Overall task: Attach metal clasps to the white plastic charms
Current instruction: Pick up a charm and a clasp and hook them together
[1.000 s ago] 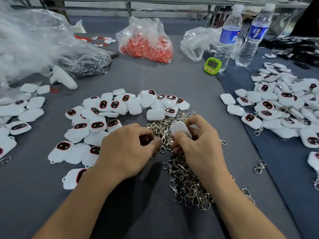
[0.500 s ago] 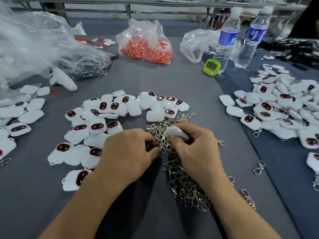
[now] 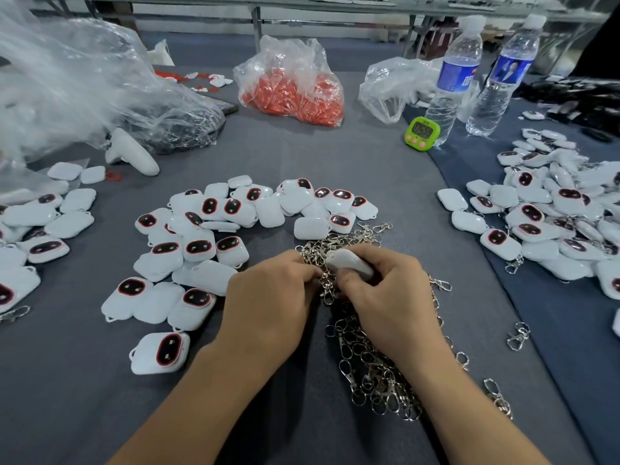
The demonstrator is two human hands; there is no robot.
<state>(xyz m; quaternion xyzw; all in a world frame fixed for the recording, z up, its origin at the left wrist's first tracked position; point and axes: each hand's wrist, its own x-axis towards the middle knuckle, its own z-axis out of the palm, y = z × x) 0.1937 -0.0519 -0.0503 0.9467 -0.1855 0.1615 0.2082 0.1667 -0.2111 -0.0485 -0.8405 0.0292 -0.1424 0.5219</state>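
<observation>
Right hand (image 3: pixel 396 297) has rolled its charm from face-up to edge-on and dropped lower than a second ago; both hands have closed in over the clasps; grey-cloth table (image 3: pixel 369 182) fills the view; big clear bag (image 3: pixel 67 82) far left, cut by the frame, contents hard to make out; bag of orange pieces (image 3: pixel 295 92) at the back; right charm heap (image 3: pixel 550 216) and left charm heap (image 3: pixel 33 226) both run off the edges; centre charm spread (image 3: pixel 208 250) lies just left of the hands; clasp pile (image 3: pixel 372 357) partly hidden under the right forearm; left hand (image 3: pixel 268 303) curled, pinching a clasp (image 3: pixel 327 283), fingertips hidden behind knuckles; right hand grips the held charm (image 3: pixel 349 261), mostly covered by fingers, just beside that clasp; whether they are linked cannot be told.
</observation>
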